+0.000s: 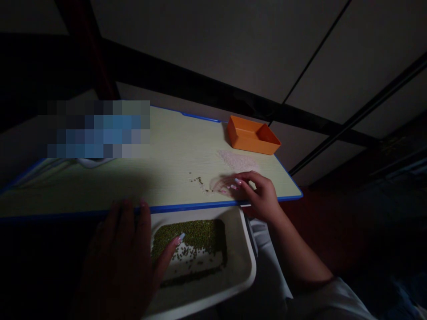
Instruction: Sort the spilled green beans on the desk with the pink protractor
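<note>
My left hand is at the lower left, in deep shadow, its fingers stretched toward the blue table edge. Its thumb stands apart over a white tub that holds green mung beans. I cannot tell whether the palm touches the tub. Above the front right of the table is my right hand, bent at the fingers and partly smeared by motion; whether it holds anything cannot be made out. Near its fingertips lie a few scattered beans and pale grains. Just beyond it, pale rice-like grains are spread out.
An orange open box stands at the table's back right corner. The pale table has a blue rim. A blurred-out blue item lies at the left. Wall panels rise behind, and my legs are under the tub.
</note>
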A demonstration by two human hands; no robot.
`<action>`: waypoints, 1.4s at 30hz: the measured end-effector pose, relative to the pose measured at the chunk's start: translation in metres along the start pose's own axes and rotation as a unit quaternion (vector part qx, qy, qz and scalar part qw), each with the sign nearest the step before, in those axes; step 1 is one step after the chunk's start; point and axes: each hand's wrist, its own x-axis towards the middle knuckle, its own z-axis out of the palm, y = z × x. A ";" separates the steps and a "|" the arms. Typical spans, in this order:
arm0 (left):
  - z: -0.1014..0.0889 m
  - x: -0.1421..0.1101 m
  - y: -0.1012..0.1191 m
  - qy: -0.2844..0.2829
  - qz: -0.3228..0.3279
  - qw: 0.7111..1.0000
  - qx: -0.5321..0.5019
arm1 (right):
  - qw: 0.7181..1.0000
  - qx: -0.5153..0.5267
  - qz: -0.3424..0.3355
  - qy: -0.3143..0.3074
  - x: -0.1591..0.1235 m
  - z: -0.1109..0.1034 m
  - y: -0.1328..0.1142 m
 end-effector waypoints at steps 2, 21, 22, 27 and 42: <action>0.000 0.000 0.000 0.002 -0.005 1.000 -0.006 | 1.000 -0.013 0.004 0.006 0.001 -0.002 0.004; 0.000 0.000 0.000 0.001 0.006 1.000 -0.002 | 0.997 0.050 -0.020 -0.058 0.000 -0.006 -0.004; 0.000 0.000 0.001 0.000 0.004 1.000 -0.002 | 0.996 0.049 -0.023 -0.064 -0.001 -0.006 -0.004; 0.001 0.000 0.000 0.010 0.016 1.000 0.002 | 0.996 0.042 -0.053 -0.061 -0.002 -0.002 -0.007; 0.002 -0.001 0.000 0.017 0.010 1.000 0.004 | 1.000 0.002 -0.022 0.002 -0.003 -0.001 0.001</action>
